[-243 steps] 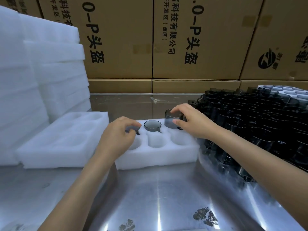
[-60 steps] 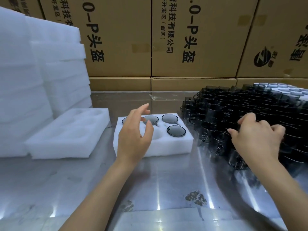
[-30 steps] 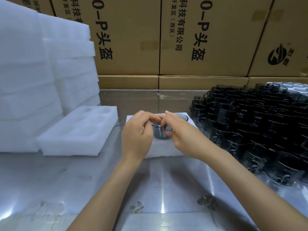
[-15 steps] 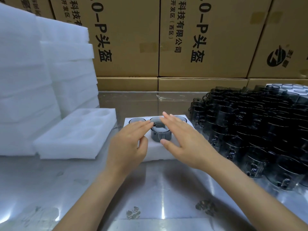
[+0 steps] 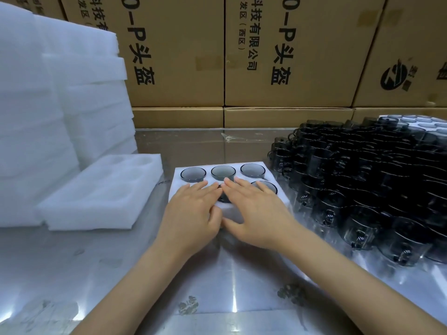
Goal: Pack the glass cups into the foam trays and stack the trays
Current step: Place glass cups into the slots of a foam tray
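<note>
The dark glass cups [image 5: 223,172] are sitting in the white foam tray [image 5: 278,201]. Both flat hands, left hand [image 5: 191,213] and right hand [image 5: 256,213], are pressing one cup.

Work surface: shiny metal table [image 5: 217,286], reflective, with scuff marks near the lower centre of the frame. Directly on it: at centre, a white foam tray [image 5: 244,213] with smoky glass cups seated in its pockets; at left centre, an empty foam tray [image 5: 101,192] with moulded recesses; at upper left, a tall stack of white foam pieces [image 5: 48,105]; at right, a dense mass of loose dark glass cups [image 5: 377,184]; along the top edge, cardboard boxes [image 5: 285,56].
</note>
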Motion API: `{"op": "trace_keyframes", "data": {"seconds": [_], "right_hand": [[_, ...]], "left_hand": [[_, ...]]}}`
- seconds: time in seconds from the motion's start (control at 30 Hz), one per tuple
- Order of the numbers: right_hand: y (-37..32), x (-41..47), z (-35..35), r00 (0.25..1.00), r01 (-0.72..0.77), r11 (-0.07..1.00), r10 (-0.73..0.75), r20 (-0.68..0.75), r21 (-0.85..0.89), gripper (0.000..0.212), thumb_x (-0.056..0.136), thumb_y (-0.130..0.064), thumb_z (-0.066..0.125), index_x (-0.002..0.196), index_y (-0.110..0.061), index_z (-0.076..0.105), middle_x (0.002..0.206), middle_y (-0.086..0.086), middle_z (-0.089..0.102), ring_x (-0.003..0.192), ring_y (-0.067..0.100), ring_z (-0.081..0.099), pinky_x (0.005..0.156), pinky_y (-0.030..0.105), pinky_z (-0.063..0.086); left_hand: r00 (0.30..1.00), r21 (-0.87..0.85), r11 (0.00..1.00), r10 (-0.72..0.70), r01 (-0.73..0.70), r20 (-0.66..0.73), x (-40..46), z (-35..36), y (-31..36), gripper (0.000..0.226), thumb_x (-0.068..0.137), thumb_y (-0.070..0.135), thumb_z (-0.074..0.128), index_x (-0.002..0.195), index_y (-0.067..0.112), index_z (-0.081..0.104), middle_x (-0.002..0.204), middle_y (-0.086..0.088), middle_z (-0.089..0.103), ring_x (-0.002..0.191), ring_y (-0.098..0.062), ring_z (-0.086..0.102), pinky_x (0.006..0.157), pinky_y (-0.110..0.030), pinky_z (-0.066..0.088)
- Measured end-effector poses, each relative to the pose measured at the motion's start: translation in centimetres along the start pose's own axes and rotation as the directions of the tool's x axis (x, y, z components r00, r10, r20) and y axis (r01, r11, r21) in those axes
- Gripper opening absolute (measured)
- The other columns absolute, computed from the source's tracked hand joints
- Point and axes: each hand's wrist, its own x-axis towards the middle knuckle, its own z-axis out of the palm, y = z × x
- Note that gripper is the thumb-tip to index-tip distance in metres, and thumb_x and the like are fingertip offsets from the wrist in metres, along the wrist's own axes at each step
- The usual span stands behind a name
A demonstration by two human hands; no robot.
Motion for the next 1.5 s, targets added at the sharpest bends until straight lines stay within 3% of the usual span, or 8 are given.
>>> {"op": "trace_keyframes", "data": {"seconds": [0.1,0.17,0.3,0.5,0.77,1.03,1.33,1.5], "right_hand": [[0.5,0.5,-1.7,0.999,-0.034,0.981,0.030,0.026,0.189,0.055,0.091,-0.042,0.049,0.143,-0.027,0.038,0.153,-0.006,0.031,0.144,0.013,0.015,0.116,0.037,0.015],[2.0,1.0,-3.4,0.981,-0.087,0.962,0.128,-0.144,0.260,0.046,0.087,-0.027,0.055,0.132,-0.023,0.053,0.142,-0.004,0.046,0.140,0.017,0.026,0.112,0.038,0.024],[7.1,1.3,-6.7,0.765,-0.409,0.901,0.425,-0.485,0.143,0.036,0.085,-0.023,0.056,0.120,-0.018,0.060,0.123,0.004,0.059,0.121,0.029,0.040,0.094,0.041,0.039],[11.7,0.8,-6.6,0.739,-0.662,0.739,0.613,-0.279,-0.130,0.038,0.090,-0.045,0.057,0.115,-0.016,0.061,0.111,0.008,0.062,0.115,0.032,0.041,0.088,0.041,0.038],[9.2,-0.1,-7.1,0.838,-0.410,0.899,0.438,-0.327,0.154,0.006,0.088,-0.026,0.064,0.084,-0.026,0.060,0.075,-0.008,0.057,0.086,0.018,0.055,0.068,0.032,0.040],[1.1,1.0,-7.8,0.977,0.146,0.945,-0.091,-0.194,0.293,0.025,0.086,-0.009,0.062,0.096,-0.031,0.058,0.085,-0.021,0.061,0.083,0.000,0.057,0.073,0.026,0.048],[-2.9,2.5,-4.7,0.963,0.151,0.958,-0.087,-0.254,0.245,0.017,0.089,-0.040,0.057,0.082,-0.029,0.047,0.082,-0.011,0.051,0.081,0.014,0.048,0.066,0.030,0.029],[-3.9,3.1,-3.2,0.966,0.112,0.932,-0.020,-0.259,0.346,0.016,0.089,-0.033,0.060,0.082,-0.024,0.049,0.083,-0.008,0.054,0.083,0.017,0.051,0.073,0.038,0.043]], "left_hand": [[1.000,-0.005,1.000,-0.005,0.005,0.007,-0.5,0.2,-0.3,0.050,0.075,0.022,0.035,0.105,0.008,0.073,0.104,-0.006,0.073,0.099,-0.029,0.068,0.086,-0.050,0.049],[1.000,-0.060,0.998,-0.023,0.022,-0.013,-0.6,0.3,-0.4,0.048,0.078,0.020,0.036,0.109,0.009,0.071,0.103,-0.006,0.072,0.103,-0.028,0.066,0.091,-0.049,0.046],[0.980,-0.227,0.971,-0.115,0.076,-0.163,-0.3,0.2,-0.4,0.037,0.080,0.012,0.051,0.112,0.014,0.069,0.100,0.003,0.071,0.099,-0.014,0.057,0.092,-0.023,0.032],[0.915,-0.394,0.909,-0.266,0.135,-0.301,0.0,-0.5,-1.0,0.031,0.082,0.011,0.048,0.105,0.019,0.068,0.098,0.011,0.067,0.095,-0.002,0.051,0.086,-0.018,0.033],[0.797,-0.592,0.760,-0.520,0.267,-0.308,0.3,-1.5,-1.9,0.030,0.082,0.017,0.046,0.105,0.029,0.062,0.101,0.024,0.060,0.099,-0.001,0.049,0.085,-0.002,0.031],[0.939,-0.647,0.729,-0.338,0.223,-0.057,0.0,-2.0,-1.0,0.060,0.081,0.028,0.073,0.135,0.027,0.048,0.119,0.024,0.055,0.110,0.015,0.047,0.091,-0.001,0.033],[0.904,-0.550,0.790,-0.404,0.269,-0.138,0.0,-0.7,-2.3,0.065,0.061,0.048,0.078,0.117,0.026,0.052,0.102,0.012,0.051,0.093,0.012,0.048,0.075,-0.003,0.037],[0.865,-0.504,0.794,-0.474,0.341,-0.162,-0.6,-0.2,-2.7,0.063,0.054,0.063,0.061,0.103,0.034,0.033,0.098,0.017,0.039,0.091,0.003,0.041,0.072,-0.005,0.034]]}}
